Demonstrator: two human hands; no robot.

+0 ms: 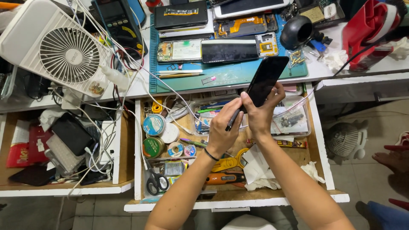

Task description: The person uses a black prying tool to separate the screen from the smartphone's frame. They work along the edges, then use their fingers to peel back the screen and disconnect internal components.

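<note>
- The white tabletop [140, 87] carries a green work mat [230, 76] laid out with opened phones and a loose dark screen panel [229, 50], spread flat, it seems, so every part stays in reach.
- Left of the mat, a white box fan [64, 53] sits tilted with its grille facing up.
- Below the tabletop, a wooden drawer [317, 145] stands pulled out under the hands, likely so the tape rolls, scissors [156, 183] and orange-handled tools in it stay to hand.
- The black phone [265, 80] is held up over the drawer's back edge, tilted with its top toward the mat, probably to turn its lower edge toward the worker.
- The right hand [260, 115] has its grip closed around the phone's lower end, fingers behind and thumb in front, forearm rising from the lower right.
- The left hand [221, 132] pinches a thin dark tool [233, 120] like a pen, tip down and away from the phone, wrist bent inward beside the right hand.
</note>
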